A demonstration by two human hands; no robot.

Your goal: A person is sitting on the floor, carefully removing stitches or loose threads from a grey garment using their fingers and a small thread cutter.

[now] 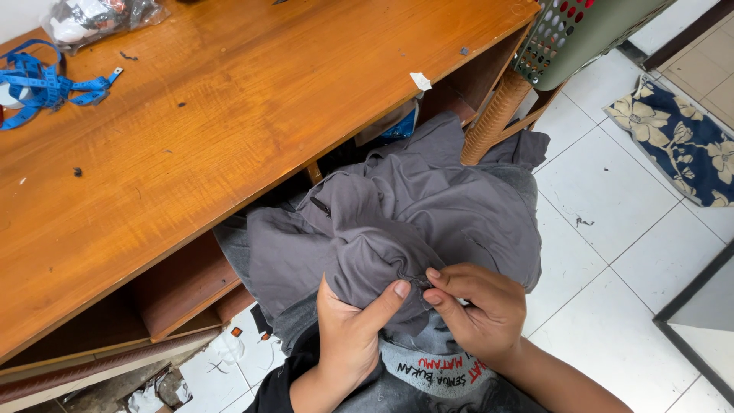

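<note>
A crumpled grey garment lies in my lap, spilling toward the underside of the wooden table. My left hand grips a bunched fold of the grey cloth, thumb pressed on top. My right hand pinches the same fold from the right, fingertips meeting the left thumb at a small puckered spot. Whether a needle or thread is between the fingers cannot be made out.
A blue measuring tape and a clear plastic bag lie at the table's far left. A green perforated basket rests on a rattan leg at the right. A floral mat lies on the white tiled floor.
</note>
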